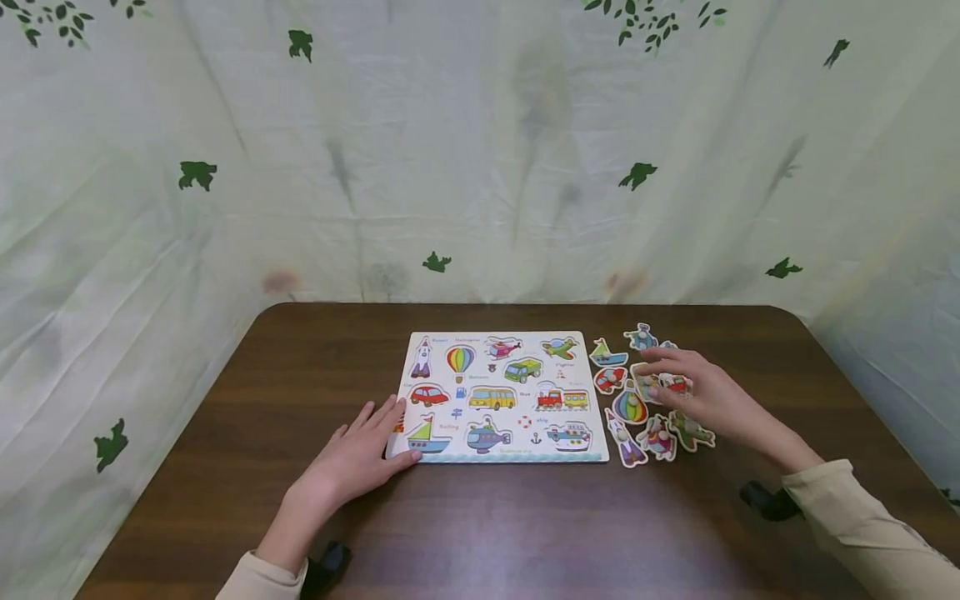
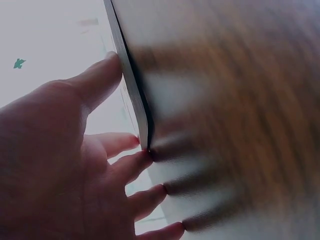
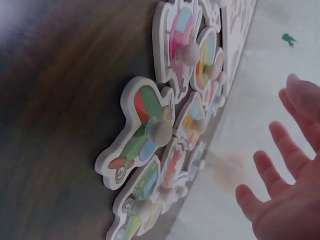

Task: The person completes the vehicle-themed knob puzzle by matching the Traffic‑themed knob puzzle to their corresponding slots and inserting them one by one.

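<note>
in the head view, the left hand (image 1: pixel 358 457) lies relaxed, fingers apart, at the near-left corner of a picture board (image 1: pixel 458 442), gripping nothing. the right hand (image 1: pixel 693 387) hovers over loose pieces (image 1: pixel 660 439) just right of the board, among them a balloon piece (image 1: pixel 630 407) and a rocket piece (image 1: pixel 626 439).

in the left wrist view, the thumb lies along the board's edge; glare makes it hard to say which other fingertips touch it. the board looks flat and stiff, best steadied by its rim.

in the right wrist view, the right hand's fingers are spread and hold nothing. a plane piece (image 3: pixel 137 137) lies picture up on the table (image 3: pixel 60 150), with a round knob (image 3: pixel 159 133). the pieces look light and rigid, probably wood; pinching the knob should be surer than the thin edges.
</note>
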Available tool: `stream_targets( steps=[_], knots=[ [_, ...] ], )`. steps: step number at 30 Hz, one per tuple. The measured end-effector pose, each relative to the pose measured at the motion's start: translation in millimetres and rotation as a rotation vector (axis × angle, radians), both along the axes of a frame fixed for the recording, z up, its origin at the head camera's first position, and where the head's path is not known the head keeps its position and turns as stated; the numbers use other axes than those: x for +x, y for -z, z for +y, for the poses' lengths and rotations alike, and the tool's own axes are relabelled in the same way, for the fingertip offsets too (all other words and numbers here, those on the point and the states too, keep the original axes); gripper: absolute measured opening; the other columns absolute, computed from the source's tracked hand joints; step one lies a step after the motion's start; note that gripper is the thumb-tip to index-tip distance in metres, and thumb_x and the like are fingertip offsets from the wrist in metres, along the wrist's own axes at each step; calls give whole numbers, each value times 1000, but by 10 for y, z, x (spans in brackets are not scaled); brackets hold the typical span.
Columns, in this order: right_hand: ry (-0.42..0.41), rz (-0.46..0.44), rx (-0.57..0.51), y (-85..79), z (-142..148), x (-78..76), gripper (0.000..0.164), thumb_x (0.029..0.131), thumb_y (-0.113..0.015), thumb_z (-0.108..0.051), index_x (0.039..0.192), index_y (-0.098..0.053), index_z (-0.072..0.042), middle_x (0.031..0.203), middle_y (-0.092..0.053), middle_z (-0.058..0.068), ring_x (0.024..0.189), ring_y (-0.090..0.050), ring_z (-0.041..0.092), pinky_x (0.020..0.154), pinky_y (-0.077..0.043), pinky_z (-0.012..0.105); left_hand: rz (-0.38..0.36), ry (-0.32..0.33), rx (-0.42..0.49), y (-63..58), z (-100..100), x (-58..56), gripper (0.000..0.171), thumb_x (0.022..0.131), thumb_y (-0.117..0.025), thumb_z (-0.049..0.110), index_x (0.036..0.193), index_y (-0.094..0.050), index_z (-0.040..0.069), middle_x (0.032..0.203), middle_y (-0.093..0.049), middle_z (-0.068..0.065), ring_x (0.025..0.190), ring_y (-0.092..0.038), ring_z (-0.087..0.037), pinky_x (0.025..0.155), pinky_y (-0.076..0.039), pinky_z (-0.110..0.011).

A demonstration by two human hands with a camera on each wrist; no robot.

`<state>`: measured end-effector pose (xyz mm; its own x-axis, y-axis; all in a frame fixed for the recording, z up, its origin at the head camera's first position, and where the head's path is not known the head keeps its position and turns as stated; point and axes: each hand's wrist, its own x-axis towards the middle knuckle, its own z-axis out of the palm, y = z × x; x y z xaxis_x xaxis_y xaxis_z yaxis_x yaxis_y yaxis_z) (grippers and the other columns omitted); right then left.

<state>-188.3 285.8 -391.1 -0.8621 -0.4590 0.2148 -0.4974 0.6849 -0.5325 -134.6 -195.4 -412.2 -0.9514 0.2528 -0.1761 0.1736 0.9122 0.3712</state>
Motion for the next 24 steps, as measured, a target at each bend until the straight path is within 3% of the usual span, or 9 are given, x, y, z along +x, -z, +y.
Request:
stream_targets(
  steps=[4,13,20,24],
  knots=[
    [-20,-41,-4,29,-13,-157,25,90,-73,-13,115,-73,-11,141,-52,13,134,-38,40,96,-40,61,5,-1,5,-24,-5,-13,82,91,-64,52,154,-32,10,159,-27,-14,145,-18,-44,106,-20,-70],
    [-74,-125,15,89,-88,-458,21,90,-73,-13,110,-76,-13,143,-50,15,137,-34,43,101,-33,65,-1,-12,1,-30,2,-15,83,90,-65,52,154,-33,10,159,-27,-14,144,-19,-45,105,-21,-71],
    [-136,-170,18,147,-80,-596,20,90,-70,-4,107,-77,-12,141,-51,21,136,-35,46,101,-34,64,-4,-17,17,-21,19,5,83,90,-65,51,154,-33,11,159,-27,-12,145,-19,-43,106,-21,-70],
    [-147,-162,22,174,-93,-645,19,89,-73,-6,106,-77,-12,139,-52,22,134,-37,47,100,-35,63,-5,-25,15,-19,20,10,83,90,-65,52,154,-33,11,159,-28,-12,145,-19,-43,106,-21,-70]
  ],
)
